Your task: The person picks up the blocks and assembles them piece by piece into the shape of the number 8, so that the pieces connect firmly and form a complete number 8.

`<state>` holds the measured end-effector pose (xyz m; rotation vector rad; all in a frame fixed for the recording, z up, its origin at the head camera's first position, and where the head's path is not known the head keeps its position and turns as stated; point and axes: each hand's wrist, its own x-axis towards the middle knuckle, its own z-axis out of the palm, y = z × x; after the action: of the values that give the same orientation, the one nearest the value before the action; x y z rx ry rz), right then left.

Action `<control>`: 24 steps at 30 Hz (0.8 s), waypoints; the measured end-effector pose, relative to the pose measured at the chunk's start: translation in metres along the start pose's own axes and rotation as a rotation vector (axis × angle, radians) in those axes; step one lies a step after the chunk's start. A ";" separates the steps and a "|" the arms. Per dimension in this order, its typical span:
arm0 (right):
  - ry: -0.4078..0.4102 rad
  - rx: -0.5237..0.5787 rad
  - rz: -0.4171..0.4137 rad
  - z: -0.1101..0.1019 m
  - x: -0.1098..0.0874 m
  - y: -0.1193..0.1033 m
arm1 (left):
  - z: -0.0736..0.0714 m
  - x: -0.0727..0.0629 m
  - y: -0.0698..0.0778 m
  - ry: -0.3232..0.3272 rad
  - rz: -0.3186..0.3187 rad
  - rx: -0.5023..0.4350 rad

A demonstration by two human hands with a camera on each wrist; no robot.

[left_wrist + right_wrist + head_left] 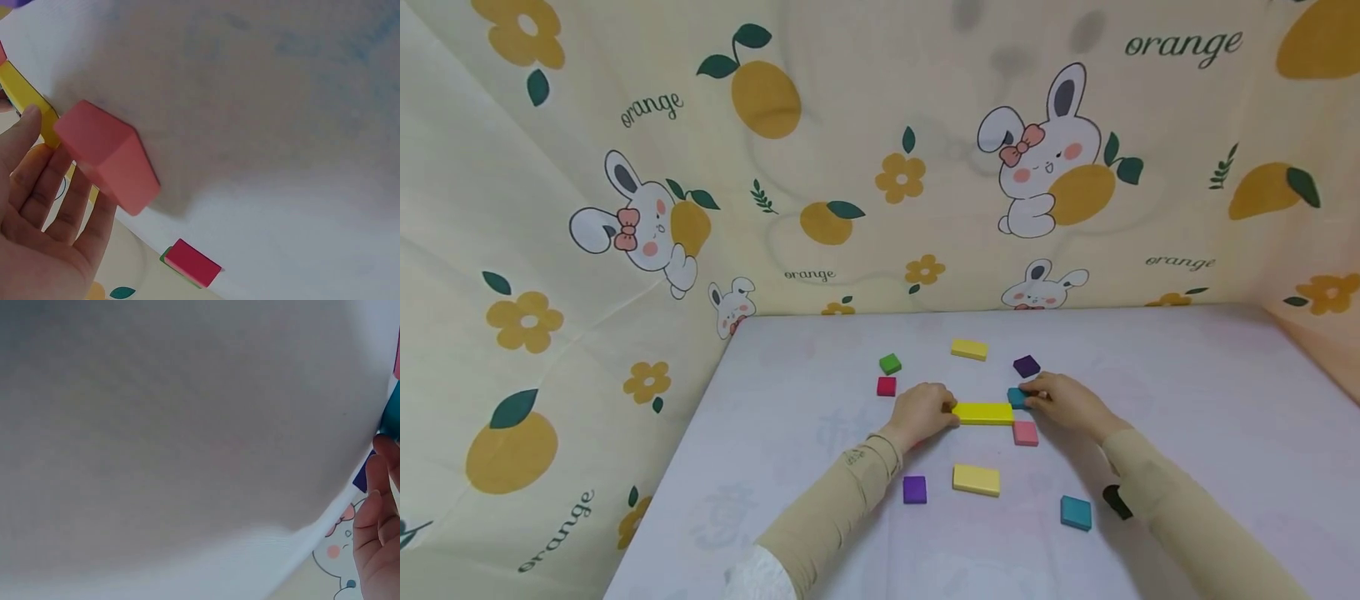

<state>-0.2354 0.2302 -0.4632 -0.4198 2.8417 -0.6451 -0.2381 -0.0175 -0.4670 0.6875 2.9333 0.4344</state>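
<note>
Yellow bar (pixel 983 413) on a white table (pixel 1210 375), between two hands.
Its long axis runs from nine o'clock to three across the head view. The left hand (pixel 922 414) pinches the nine o'clock end between thumb and fingers, its gap only as wide as the bar. At the bar's two o'clock corner, the right hand (pixel 1067 403) pinches a teal block (pixel 1017 398), fingertips nearly together. A pink block (pixel 1026 433) lies at the four o'clock corner; a dark purple block (pixel 1027 366) sits toward one o'clock from the teal.
</note>
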 end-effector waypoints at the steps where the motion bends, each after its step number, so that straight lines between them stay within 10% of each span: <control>1: -0.002 -0.005 -0.005 -0.001 0.000 -0.001 | 0.000 0.000 0.000 -0.001 -0.002 -0.002; 24: -0.031 -0.001 0.046 -0.004 -0.003 -0.006 | 0.008 -0.005 0.000 0.045 0.080 0.112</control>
<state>-0.2324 0.2274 -0.4567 -0.3610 2.8134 -0.6229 -0.2324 -0.0183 -0.4744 0.8219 2.9996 0.2974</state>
